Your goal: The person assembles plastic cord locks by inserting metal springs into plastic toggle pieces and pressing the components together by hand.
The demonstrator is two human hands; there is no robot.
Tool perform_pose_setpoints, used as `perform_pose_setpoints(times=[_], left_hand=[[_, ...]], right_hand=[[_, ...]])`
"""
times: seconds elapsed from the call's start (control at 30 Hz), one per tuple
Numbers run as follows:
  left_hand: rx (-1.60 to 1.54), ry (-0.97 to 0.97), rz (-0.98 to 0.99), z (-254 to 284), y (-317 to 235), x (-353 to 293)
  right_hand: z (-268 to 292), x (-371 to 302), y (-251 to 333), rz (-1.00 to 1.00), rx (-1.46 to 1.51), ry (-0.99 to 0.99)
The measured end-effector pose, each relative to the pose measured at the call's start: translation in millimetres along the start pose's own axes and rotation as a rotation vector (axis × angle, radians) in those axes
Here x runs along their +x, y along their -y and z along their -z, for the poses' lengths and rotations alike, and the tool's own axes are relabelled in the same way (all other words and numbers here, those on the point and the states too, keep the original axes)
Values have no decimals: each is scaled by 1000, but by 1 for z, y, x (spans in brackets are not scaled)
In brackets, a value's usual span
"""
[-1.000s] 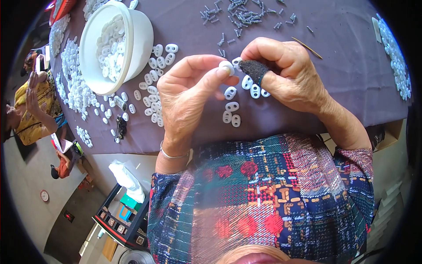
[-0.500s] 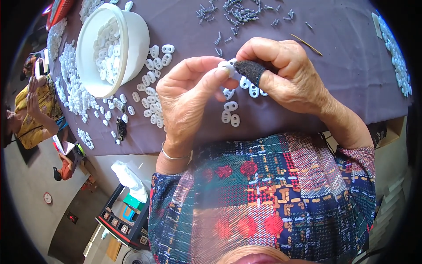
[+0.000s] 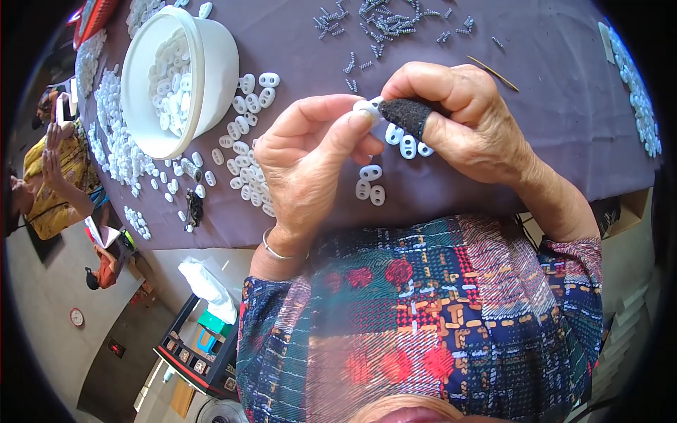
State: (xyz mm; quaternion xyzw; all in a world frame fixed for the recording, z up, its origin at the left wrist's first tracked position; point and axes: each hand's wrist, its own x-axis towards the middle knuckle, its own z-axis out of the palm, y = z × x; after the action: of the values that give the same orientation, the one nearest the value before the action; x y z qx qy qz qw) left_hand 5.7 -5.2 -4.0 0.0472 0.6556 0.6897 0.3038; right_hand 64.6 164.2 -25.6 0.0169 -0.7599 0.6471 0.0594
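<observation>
Between the thumb and index finger of my left hand is a small white plastic cord lock. My right hand is closed at the same piece, its thumb under a black fabric cover pressing against the right side. What lies under that thumb is hidden. Just below my fingers lie several white two-holed cord locks, with a small group of them nearer to me. Many small metal springs are scattered beyond my hands.
A white tub of white pieces stands at the left, with loose pieces around it. A thin pointed stick lies right of my hands. White pieces line the table's right edge. Another person is at the far left.
Both hands have stayed together on the cord lock, shifting only slightly. The right thumb has turned a little against the piece. Nothing has been let go.
</observation>
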Motion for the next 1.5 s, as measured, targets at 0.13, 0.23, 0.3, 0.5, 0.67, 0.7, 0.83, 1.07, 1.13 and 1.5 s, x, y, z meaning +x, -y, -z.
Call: perform_pose_setpoints(times=[0.13, 0.23, 0.3, 0.5, 0.67, 0.7, 0.83, 1.07, 1.13, 1.5], left_hand=[[-18, 5, -38, 0, 5, 0], [-29, 6, -54, 1, 5, 0], [-30, 2, -54, 1, 6, 0], [-38, 14, -63, 0, 7, 1], [-12, 19, -64, -1, 6, 1], [-12, 17, -63, -1, 7, 2], [-28, 18, -69, -1, 11, 3], [-39, 14, 1, -1, 7, 6], [-77, 24, 2, 0, 5, 6], [-290, 110, 28, 4, 11, 10]], right_hand=[[1, 0, -1, -15, 15, 10], [1, 1, -1, -13, 15, 15], [1, 1, -1, -22, 16, 19], [6, 2, 3, -117, 30, 74], [6, 2, 4, -121, 25, 69], [5, 2, 3, -120, 27, 71], [4, 1, -3, -69, 22, 71], [2, 4, -13, 206, -188, 9], [1, 4, -12, 235, -211, -6], [-5, 0, 1, 332, -513, -48]])
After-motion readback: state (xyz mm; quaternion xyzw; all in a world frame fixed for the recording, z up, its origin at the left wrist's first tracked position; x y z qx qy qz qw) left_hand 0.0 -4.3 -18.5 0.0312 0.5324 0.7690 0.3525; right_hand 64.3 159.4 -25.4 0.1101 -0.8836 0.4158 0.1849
